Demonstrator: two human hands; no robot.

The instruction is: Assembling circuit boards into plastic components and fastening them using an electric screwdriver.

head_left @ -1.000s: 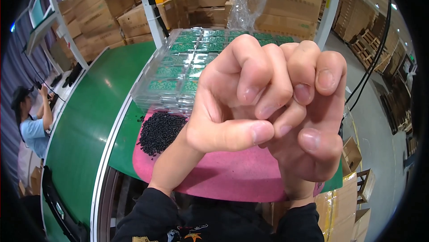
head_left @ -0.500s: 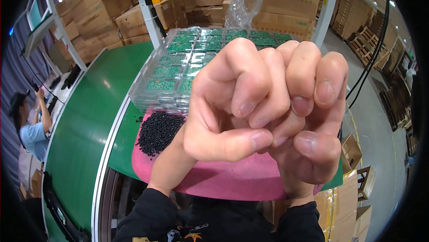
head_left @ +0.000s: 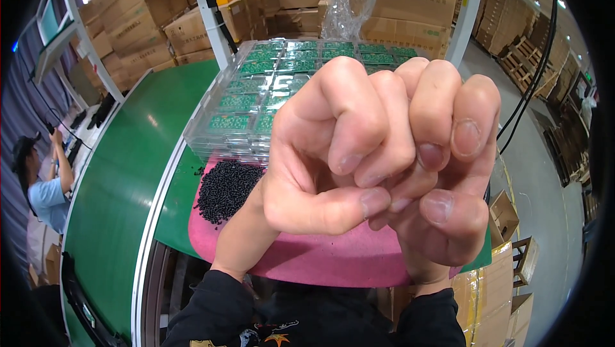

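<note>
Close in front of me, my left hand (head_left: pixel 327 148) and my right hand (head_left: pixel 448 155) are raised side by side, touching, with their fingers curled inward. The fingertips of both meet in the middle. Anything between them is hidden or too small to make out. Behind and below lies a pink mat (head_left: pixel 333 254) with a heap of small black parts (head_left: pixel 227 193) on its left end. Beyond the heap, clear plastic trays (head_left: pixel 224 142) form a stack, with rows of green circuit boards (head_left: pixel 230 121) in the top one; my hands cover its right part.
A green conveyor belt (head_left: pixel 122 187) with a pale metal rail runs along the left, carrying a long black part (head_left: pixel 90 305). Cardboard boxes (head_left: pixel 410 1) are piled behind. A person in a blue shirt (head_left: pixel 48 196) works at far left. Open cartons (head_left: pixel 503 215) stand at right.
Both hands stay in almost the same place; the left fingers have shifted very slightly. Nothing else has visibly moved.
</note>
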